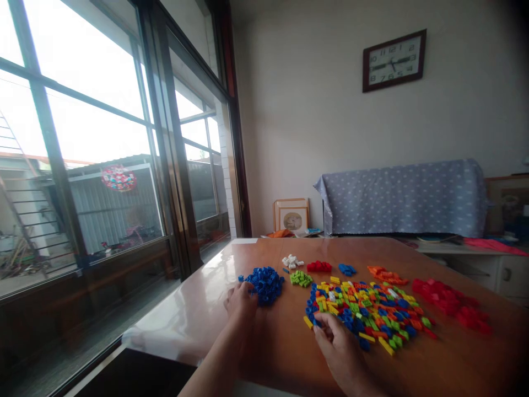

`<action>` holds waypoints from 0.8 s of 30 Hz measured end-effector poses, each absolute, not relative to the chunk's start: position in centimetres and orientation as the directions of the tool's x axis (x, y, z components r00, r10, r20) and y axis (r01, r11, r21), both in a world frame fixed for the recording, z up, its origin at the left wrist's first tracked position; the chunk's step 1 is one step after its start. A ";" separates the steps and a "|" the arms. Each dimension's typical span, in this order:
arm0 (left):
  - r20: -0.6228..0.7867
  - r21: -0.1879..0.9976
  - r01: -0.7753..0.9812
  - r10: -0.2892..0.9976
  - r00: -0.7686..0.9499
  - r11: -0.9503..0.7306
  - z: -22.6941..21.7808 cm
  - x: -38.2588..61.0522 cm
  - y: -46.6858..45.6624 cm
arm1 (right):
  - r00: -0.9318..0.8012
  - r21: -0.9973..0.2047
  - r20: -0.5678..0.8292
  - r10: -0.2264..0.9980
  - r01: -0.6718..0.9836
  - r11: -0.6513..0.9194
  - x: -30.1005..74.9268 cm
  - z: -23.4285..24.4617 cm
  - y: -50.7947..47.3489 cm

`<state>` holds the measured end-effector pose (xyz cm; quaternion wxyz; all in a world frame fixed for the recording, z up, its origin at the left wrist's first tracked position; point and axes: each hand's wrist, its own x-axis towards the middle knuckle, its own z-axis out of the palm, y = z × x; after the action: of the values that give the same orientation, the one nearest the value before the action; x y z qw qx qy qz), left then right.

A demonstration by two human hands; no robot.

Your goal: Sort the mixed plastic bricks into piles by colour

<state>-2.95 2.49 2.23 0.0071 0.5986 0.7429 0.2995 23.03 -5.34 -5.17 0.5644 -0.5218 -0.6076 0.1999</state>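
wall clock (394, 60); numbers readable: 1–8, 10–12; 9 unclear

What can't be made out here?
Head view: whether the bare left hand holds anything; the hand itself blocks sight.
Head view: exact count of the dark blue plastic brick pile, heaped and overlapping.
Head view: what stands beneath the spotted grey-blue cloth, which covers it.

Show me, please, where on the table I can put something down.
The table is bare between the blue pile and the mixed pile, in front of the green pile; left of the blue pile; and behind the white pieces. It is crowded across the mixed pile, by the right hand, and at the blue pile, by the left hand.
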 end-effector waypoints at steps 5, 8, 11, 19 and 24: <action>0.334 0.455 0.884 0.899 -0.282 0.109 1.9 -3.1 4.1 | 0.148 -0.802 0.493 0.858 0.459 0.382 23.1 -5.0 -5.5; 0.370 0.462 0.882 0.884 -0.286 0.092 2.0 -2.8 3.8 | 0.164 -0.794 0.502 0.849 0.475 0.378 23.1 -5.0 -5.4; 0.461 0.467 0.884 0.851 -0.250 0.007 1.9 -1.6 2.4 | 0.165 -0.795 0.501 0.850 0.475 0.377 23.1 -4.9 -5.4; 0.490 0.648 0.601 0.860 0.141 -0.467 -0.2 5.9 -3.5 | 0.141 -0.806 0.491 0.860 0.448 0.387 23.0 -4.5 -5.9; 0.314 0.818 0.424 0.919 0.238 -0.389 -0.2 8.2 -5.1 | 0.113 -0.816 0.471 0.875 0.433 0.383 23.0 -4.1 -6.2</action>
<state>8.25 -5.13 -0.18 0.3025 0.7262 0.4626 0.4089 23.02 -6.25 -4.14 0.5387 -0.5162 -0.6335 0.2051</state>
